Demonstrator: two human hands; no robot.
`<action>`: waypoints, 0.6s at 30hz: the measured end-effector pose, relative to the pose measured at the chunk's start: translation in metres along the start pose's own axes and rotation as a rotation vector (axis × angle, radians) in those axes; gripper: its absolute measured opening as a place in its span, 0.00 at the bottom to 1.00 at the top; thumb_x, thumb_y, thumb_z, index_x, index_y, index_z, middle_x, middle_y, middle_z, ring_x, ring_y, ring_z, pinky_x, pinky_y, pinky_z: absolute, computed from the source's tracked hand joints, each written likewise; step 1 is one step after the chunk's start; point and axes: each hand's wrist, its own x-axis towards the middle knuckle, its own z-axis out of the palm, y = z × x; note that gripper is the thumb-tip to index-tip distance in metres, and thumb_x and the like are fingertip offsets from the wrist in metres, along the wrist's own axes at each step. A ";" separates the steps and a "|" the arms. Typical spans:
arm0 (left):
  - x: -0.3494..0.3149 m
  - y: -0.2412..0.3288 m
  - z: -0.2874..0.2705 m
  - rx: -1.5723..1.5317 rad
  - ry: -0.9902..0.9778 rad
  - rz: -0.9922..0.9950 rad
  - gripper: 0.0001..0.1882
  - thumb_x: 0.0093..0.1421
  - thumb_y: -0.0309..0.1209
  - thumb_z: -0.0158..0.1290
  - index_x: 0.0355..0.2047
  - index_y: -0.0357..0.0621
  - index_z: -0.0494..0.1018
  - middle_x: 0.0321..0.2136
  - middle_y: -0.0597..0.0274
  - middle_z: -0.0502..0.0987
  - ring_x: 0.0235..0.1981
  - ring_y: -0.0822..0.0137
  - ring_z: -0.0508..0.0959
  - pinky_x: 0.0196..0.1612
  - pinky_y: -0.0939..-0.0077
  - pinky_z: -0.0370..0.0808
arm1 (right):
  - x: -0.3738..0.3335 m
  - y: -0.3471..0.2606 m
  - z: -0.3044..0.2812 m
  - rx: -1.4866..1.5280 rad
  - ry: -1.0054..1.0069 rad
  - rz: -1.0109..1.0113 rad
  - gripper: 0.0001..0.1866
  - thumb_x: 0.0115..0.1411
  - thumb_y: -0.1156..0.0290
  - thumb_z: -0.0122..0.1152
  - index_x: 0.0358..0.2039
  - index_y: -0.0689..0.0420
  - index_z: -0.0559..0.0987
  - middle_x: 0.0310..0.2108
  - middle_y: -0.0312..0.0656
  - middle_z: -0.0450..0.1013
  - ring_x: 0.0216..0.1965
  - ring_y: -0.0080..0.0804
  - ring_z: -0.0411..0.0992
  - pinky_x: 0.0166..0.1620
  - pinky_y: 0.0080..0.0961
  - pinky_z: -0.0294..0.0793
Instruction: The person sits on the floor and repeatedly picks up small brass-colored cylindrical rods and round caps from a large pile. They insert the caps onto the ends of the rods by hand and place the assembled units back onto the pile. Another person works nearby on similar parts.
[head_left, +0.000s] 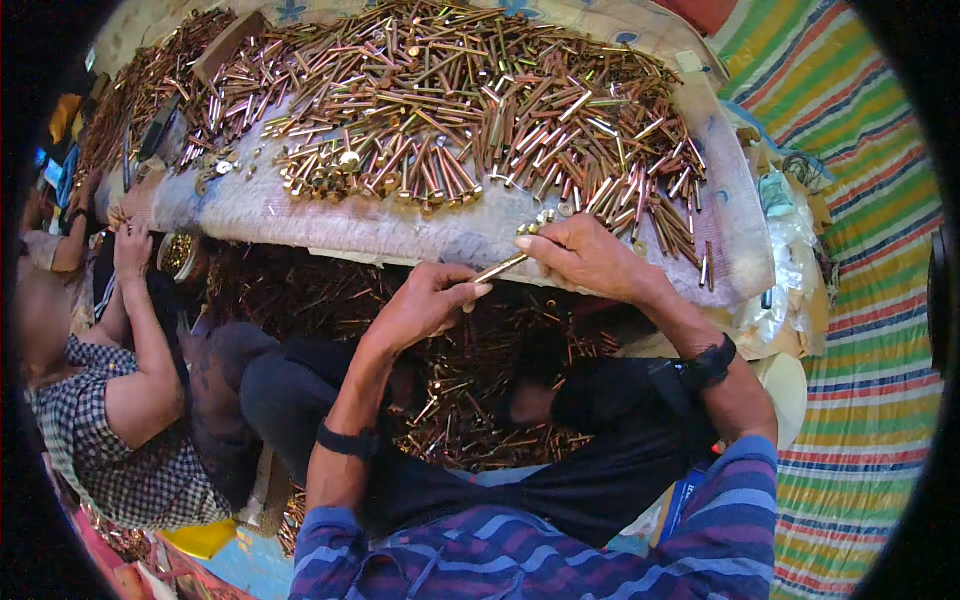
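Note:
A long, slim metal bolt (500, 267) spans the gap between my two hands, in front of the table's near edge. My left hand (432, 303) pinches its lower left end between thumb and fingers. Closed around the upper right end is my right hand (590, 258), its thumb along the shaft. Small shiny metal pieces (541, 217), perhaps nuts, show just beyond the right fingertips; whether they are held or lie on the cloth, I cannot tell. Behind my hands spreads a large heap of coppery bolts (440, 90), some with hex heads facing me.
The padded table (330, 228) has a pale, stained cloth. More bolts (440, 400) lie below, around my legs. At left, a co-worker in a checked shirt (130, 440) has a hand (132, 250) at the table edge. Plastic bags (792, 235) and striped sheeting (860, 300) are at right.

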 end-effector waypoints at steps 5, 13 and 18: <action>0.000 0.000 -0.005 0.023 -0.046 -0.019 0.14 0.67 0.39 0.57 0.30 0.40 0.78 0.17 0.75 0.69 0.14 0.82 0.62 0.17 0.80 0.54 | 0.002 -0.002 0.002 -0.021 0.045 -0.103 0.29 0.70 0.50 0.53 0.25 0.65 0.79 0.18 0.44 0.74 0.18 0.30 0.73 0.26 0.34 0.74; 0.003 -0.010 -0.003 0.028 0.015 0.071 0.17 0.67 0.39 0.57 0.26 0.38 0.76 0.13 0.76 0.63 0.12 0.81 0.59 0.16 0.78 0.52 | 0.011 0.002 0.002 0.109 -0.043 0.012 0.31 0.69 0.46 0.55 0.25 0.65 0.79 0.19 0.39 0.75 0.18 0.23 0.73 0.23 0.27 0.73; 0.000 -0.008 -0.009 0.066 0.001 0.010 0.17 0.67 0.41 0.58 0.29 0.40 0.78 0.18 0.75 0.70 0.16 0.81 0.64 0.19 0.80 0.58 | 0.017 -0.003 -0.004 0.155 -0.162 0.126 0.29 0.68 0.47 0.57 0.25 0.63 0.80 0.18 0.39 0.74 0.18 0.21 0.72 0.22 0.23 0.71</action>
